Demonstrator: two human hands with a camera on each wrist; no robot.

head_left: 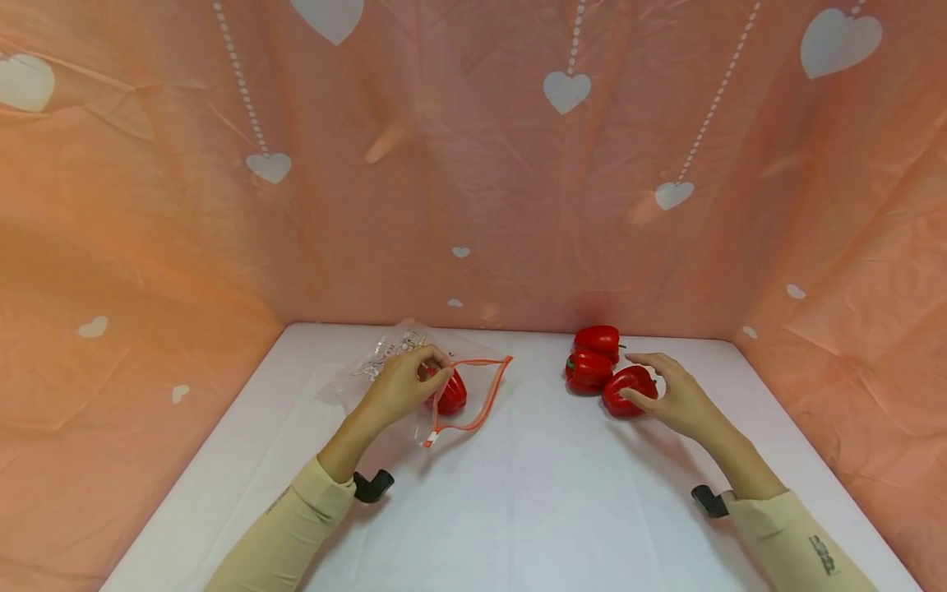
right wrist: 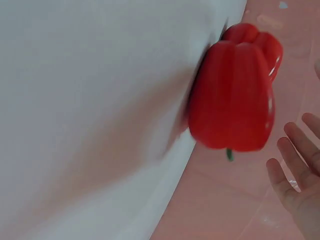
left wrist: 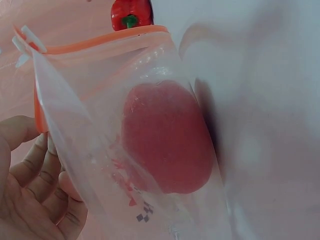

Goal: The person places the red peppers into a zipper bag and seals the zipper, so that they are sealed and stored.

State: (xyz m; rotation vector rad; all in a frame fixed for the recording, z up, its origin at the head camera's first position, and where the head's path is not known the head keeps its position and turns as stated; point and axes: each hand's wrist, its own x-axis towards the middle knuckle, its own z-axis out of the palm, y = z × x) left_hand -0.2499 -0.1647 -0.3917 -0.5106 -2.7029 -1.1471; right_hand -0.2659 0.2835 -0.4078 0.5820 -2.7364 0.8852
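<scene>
On the left of the table in the head view, my left hand pinches the edge of a clear zip bag close to its orange seal. The bag's mouth gapes towards the right, and one red bell pepper lies inside, seen through the plastic. Over on the right, my right hand is spread around the near side of a second red bell pepper, thumb overlapping it in the head view. From the right wrist view, the fingers stand apart from that pepper, whose green stem faces the hand.
Two more red bell peppers sit just behind and left of the one by my right hand. An orange cloth with white hearts walls the white table at the back and sides.
</scene>
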